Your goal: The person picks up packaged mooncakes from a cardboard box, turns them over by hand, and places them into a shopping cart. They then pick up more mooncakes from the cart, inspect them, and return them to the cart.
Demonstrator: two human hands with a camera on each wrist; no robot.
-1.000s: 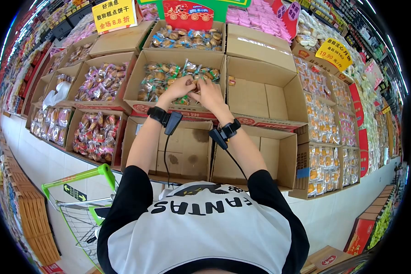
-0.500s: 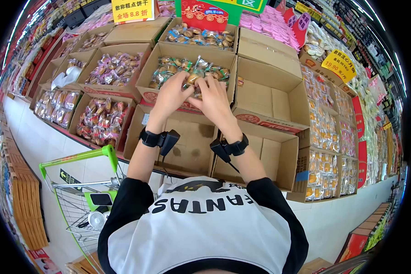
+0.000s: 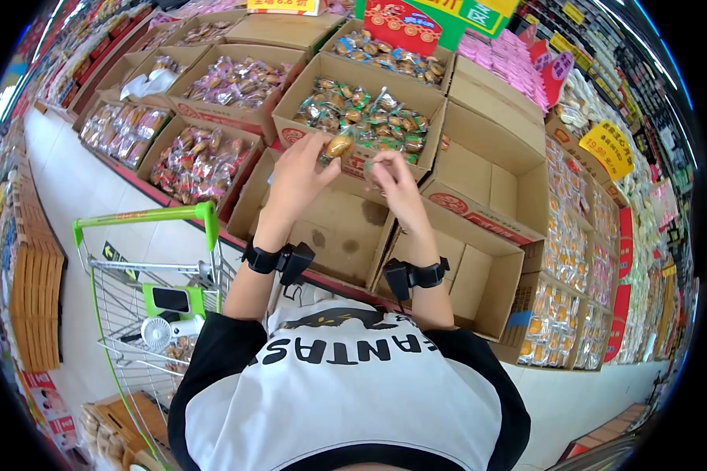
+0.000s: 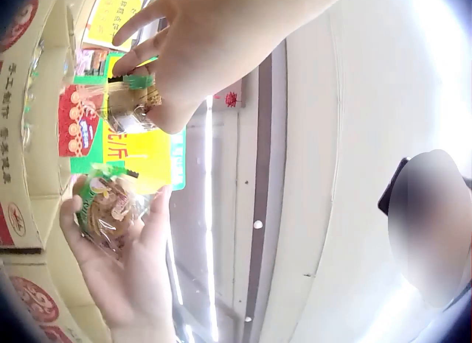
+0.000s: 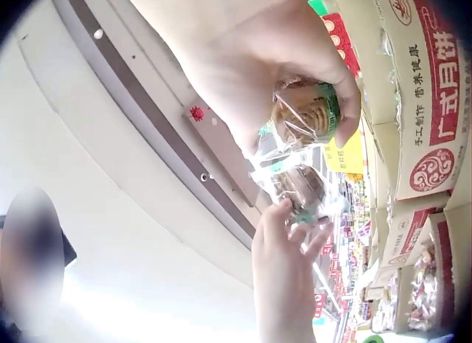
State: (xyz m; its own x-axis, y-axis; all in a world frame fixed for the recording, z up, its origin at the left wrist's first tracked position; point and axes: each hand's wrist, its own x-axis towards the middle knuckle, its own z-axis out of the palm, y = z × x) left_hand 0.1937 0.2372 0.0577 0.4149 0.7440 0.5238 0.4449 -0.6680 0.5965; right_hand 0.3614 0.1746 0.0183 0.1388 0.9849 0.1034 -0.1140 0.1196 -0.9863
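In the head view my left hand [image 3: 300, 177] pinches a clear-wrapped round pastry [image 3: 338, 147] at the front edge of a carton [image 3: 289, 125] of green-printed packets. My right hand [image 3: 401, 192], a little to the right, holds a second wrapped pastry, mostly covered by the fingers. The left wrist view has the left hand's packet [image 4: 133, 109] above and the right hand's green-edged packet [image 4: 109, 210] below. From the right wrist, the right hand's fingers curl round its packet [image 5: 304, 116], close to the left hand's packet [image 5: 299, 188].
Cartons with bare bottoms [image 3: 349, 228] lie in front and to the right [image 3: 487, 177]. Red-printed packets [image 3: 200, 165] fill a carton at left. A green-handled cart [image 3: 145, 216] carries a small white fan [image 3: 156, 333]. Price signs [image 3: 607, 149] stand behind.
My hands have come out of the carton toward my body and moved apart, each with a packet. The view has shifted, so the cartons stand further right and the cart shows more.
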